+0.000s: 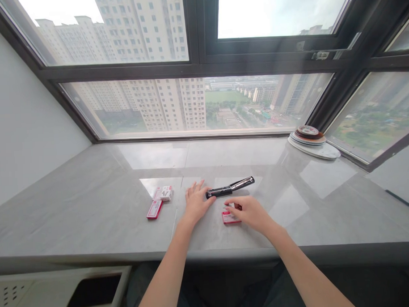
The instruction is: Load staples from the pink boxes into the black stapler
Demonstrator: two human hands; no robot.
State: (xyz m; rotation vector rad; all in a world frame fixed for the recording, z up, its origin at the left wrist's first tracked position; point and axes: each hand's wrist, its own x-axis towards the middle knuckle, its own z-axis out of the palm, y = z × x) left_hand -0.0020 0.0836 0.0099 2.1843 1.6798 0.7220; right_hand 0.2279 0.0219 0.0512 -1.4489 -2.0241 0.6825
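Note:
A black stapler [230, 187] lies on the grey counter, swung open so its metal inner parts show. My left hand [196, 203] is at its left end, with that end between thumb and forefinger and the other fingers spread. Just below the stapler, my right hand [252, 211] has its thumb and forefinger pinched together; a small thin thing shows at the fingertips, too small to name. Under those fingertips is a red and white small box [231, 218], partly covered by the hand.
To the left lie a red small box [154, 209] and a white small box [166, 193], close together. A stack of plates [307, 136] stands in the back right corner by the window. The counter's front edge [228, 254] runs below my forearms. A white chair or stool [45, 293] is at lower left.

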